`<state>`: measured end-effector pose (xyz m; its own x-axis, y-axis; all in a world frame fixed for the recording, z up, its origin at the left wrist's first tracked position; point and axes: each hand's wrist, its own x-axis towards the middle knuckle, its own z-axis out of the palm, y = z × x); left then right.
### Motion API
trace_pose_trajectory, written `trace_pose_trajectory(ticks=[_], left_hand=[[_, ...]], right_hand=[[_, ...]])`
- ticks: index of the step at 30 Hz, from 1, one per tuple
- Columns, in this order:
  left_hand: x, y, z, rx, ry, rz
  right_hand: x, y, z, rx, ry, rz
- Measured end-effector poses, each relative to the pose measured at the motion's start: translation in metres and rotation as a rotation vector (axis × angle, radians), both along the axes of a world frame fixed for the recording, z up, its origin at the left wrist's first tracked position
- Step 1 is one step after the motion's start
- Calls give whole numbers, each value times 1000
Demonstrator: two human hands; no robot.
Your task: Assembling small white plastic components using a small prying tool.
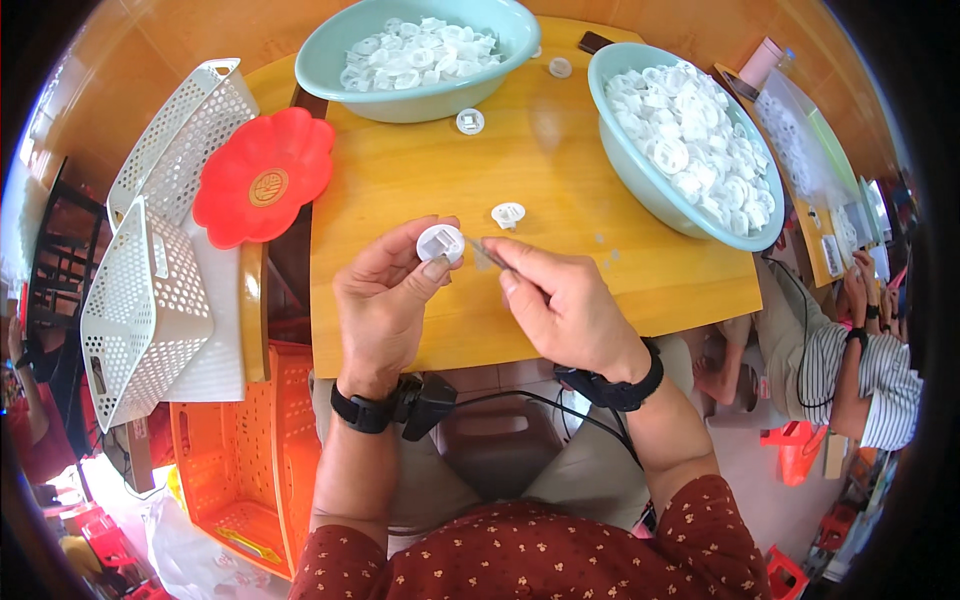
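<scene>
Clock centred on the held piece, 12 at the far side.

Small round white plastic piece (440, 243): above the tabletop near its close edge, pinched between thumb and fingers of the left hand (392, 293). Right hand (568, 308), at 4 o'clock, grips a thin grey metal tool (488, 254); tip at or just beside the piece's rim, contact cannot be told.

Risks (judged): tip skids off the smooth rim into the left thumb, if pushed hard; piece springs free over the close edge, if the pinch slackens.

Second white piece (508, 215), 2 o'clock: a sweep of the right knuckles could knock it. Black cable (520, 392), 5 o'clock: may snag if the wrists part widely.
</scene>
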<state>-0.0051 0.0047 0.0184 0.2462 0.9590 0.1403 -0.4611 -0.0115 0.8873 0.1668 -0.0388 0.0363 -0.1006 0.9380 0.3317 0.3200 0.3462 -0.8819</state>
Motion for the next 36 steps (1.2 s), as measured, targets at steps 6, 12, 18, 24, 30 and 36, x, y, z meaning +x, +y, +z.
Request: trace_pose_trajectory(ticks=[6,12,18,24,30,36], left_hand=[[0,-1,2,10,2,-13],[1,0,1,9,-31,-50],[0,1,-2,-11,-68,-60],[0,-1,0,-24,-86,-68],[0,-1,-5,-14,-69,-51],[1,-1,-5,-4,67,7]], right_hand=[[-2,-1,4,113,-230,62],[-3,1,3,113,-173,104],[0,-1,10,-52,-115,159],[2,-1,10,-190,-1,173],[-2,0,9,-263,113,169],[2,-1,11,-168,-75,102]])
